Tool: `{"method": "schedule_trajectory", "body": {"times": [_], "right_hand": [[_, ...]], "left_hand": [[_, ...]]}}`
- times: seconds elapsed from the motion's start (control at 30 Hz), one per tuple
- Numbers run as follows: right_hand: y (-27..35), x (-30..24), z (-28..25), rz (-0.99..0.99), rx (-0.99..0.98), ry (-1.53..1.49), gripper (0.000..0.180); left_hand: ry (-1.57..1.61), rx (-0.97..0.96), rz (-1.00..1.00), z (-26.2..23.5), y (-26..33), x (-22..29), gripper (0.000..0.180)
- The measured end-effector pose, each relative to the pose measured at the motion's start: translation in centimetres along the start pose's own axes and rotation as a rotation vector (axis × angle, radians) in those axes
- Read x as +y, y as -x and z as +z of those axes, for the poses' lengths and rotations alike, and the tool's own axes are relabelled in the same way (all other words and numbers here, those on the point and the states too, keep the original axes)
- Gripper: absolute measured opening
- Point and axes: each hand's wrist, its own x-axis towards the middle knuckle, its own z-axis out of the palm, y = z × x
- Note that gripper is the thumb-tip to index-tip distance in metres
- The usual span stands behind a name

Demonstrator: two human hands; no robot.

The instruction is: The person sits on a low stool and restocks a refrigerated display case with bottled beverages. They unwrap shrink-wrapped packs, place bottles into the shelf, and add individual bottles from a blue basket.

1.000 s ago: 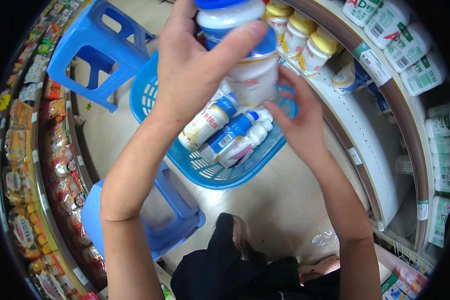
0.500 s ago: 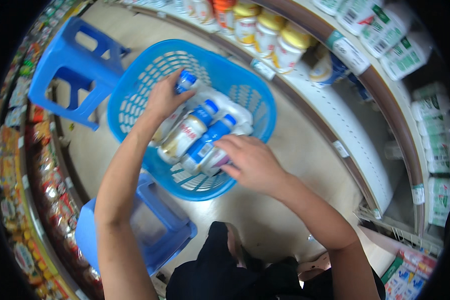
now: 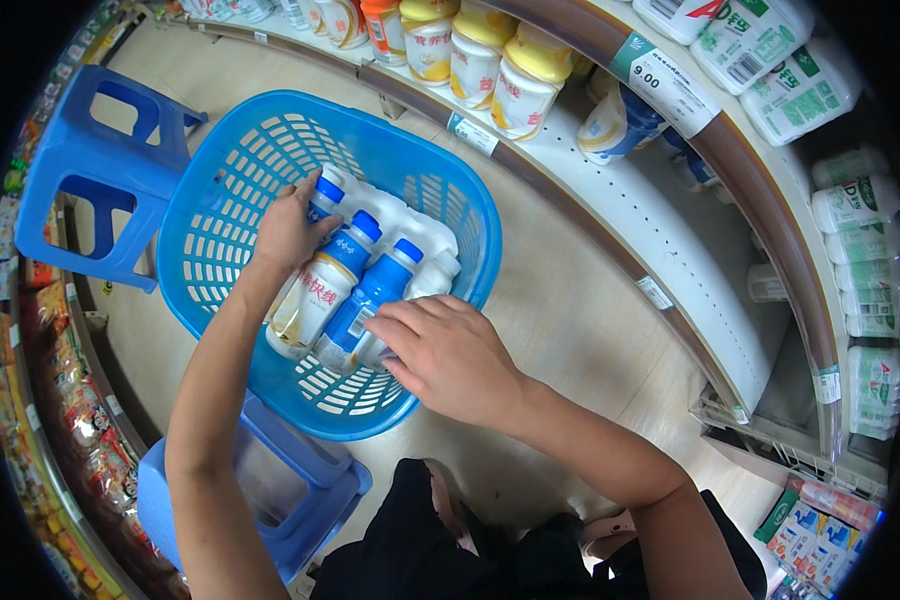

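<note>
Inside a blue plastic basket on the floor, several drink bottles lie in a row, their blue caps pointing away from me. My left hand grips the leftmost bottle near its neck. Beside it lies a white and blue bottle, then a bottle with a mostly blue wrapper. My right hand closes over the rightmost bottle, which its fingers mostly cover. Beyond these, white wrapped bottles fill the far part of the basket.
A blue stool stands left of the basket, and a second blue stool is nearer, by my left forearm. Shelves with yellow-capped bottles curve along the right. Packaged goods line the left shelf. My legs are at the bottom.
The view has shifted, so basket, stools and shelves sit farther left. Both hands stay on the bottles at either end of the row, and the picture is sharper.
</note>
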Motion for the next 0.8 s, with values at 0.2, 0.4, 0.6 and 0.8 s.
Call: {"method": "schedule_trajectory", "body": {"times": [0.2,0.4,0.6,0.8], "right_hand": [[-0.1,-0.2,-0.5,0.045,-0.073,-0.034,0.032],[0.2,-0.1,-0.4,0.042,-0.069,-0.025,0.030],[0.3,0.4,-1.1,0.041,-0.088,-0.188,0.028],[1.9,4.3,-3.5,0.274,0.373,-0.606,0.029]], "left_hand": [[-0.097,0.008,-0.029,1.4,0.3,-0.9,0.065],[-0.155,0.014,-0.028,2.0,0.4,-0.7,0.060],[-0.185,-0.045,-0.055,2.5,0.0,-1.1,0.062],[-0.064,0.166,-0.156,1.0,-0.7,1.2,0.064]]}}
